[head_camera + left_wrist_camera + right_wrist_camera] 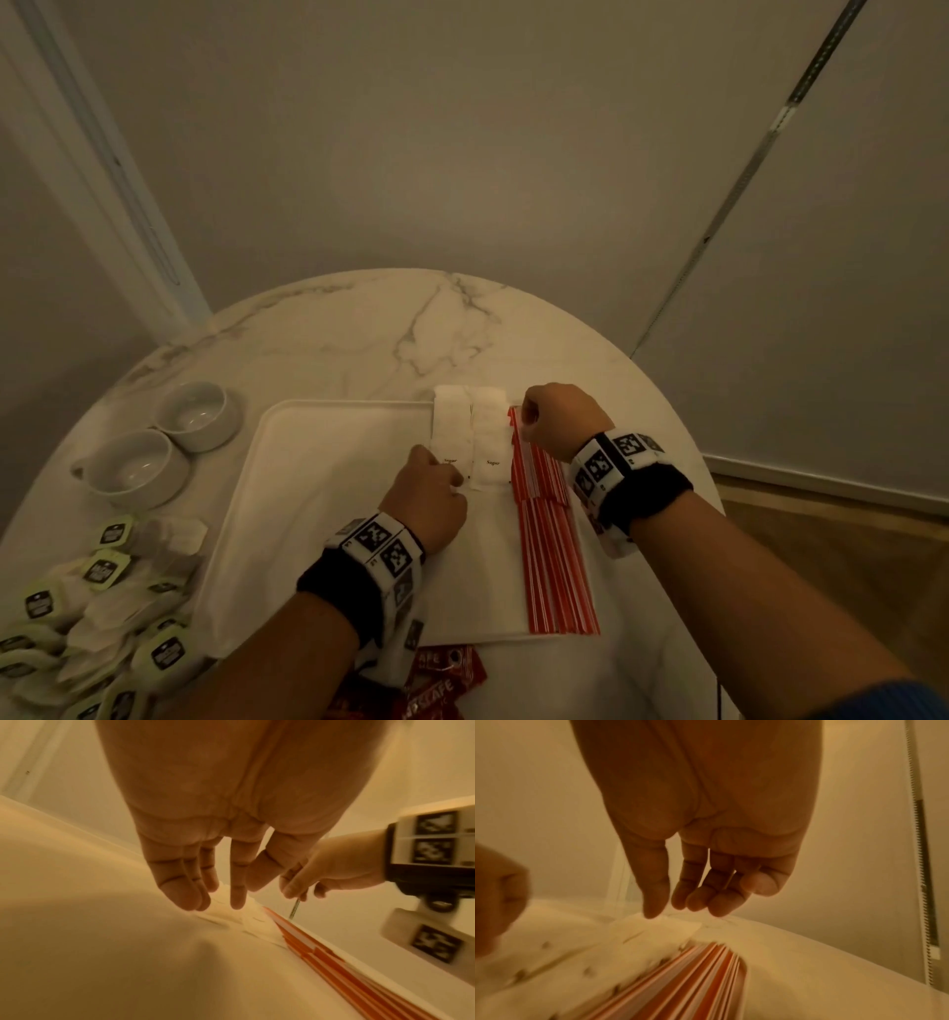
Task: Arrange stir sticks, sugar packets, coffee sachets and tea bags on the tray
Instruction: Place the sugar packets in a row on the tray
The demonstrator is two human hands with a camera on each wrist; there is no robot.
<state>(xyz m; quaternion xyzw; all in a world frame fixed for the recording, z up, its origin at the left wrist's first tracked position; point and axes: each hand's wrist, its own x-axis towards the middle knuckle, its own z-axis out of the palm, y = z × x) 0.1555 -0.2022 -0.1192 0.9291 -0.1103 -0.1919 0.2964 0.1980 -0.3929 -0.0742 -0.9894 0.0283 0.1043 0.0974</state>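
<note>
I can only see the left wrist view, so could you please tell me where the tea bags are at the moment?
Observer: The tea bags lie in a loose heap on the marble table, left of the tray. None is on it.
Operator: Thank you. And the coffee sachets?
Observer: The red coffee sachets lie on the table just off the tray's near edge.
Operator: Is anything else beside the tray?
Observer: Two white bowls stand side by side beyond the tea bags, off the tray's far left corner.
</note>
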